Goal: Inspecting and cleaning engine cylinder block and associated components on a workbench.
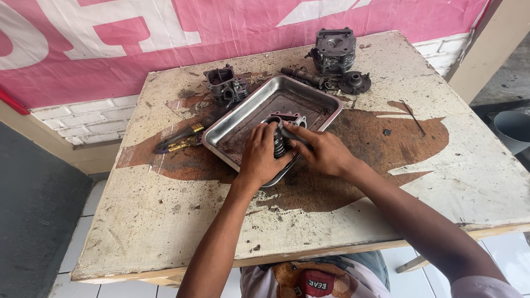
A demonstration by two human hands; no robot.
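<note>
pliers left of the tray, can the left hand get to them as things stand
Probably yes, once freed. The pliers lie in the open on the table beside the metal tray, with nothing over them, but the left hand is gripping the engine part in the tray.

From my remote seat I log: one worn wooden table (460,175), top stained dark brown with peeling pale paint. Behind it, a low white brick wall (94,118) under a pink banner (222,24) with large white lettering. White floor tiles (85,297) below; dark grey mat (21,228) to one side. Grey bucket (518,131) near the opposite edge. Even daylight.
</note>
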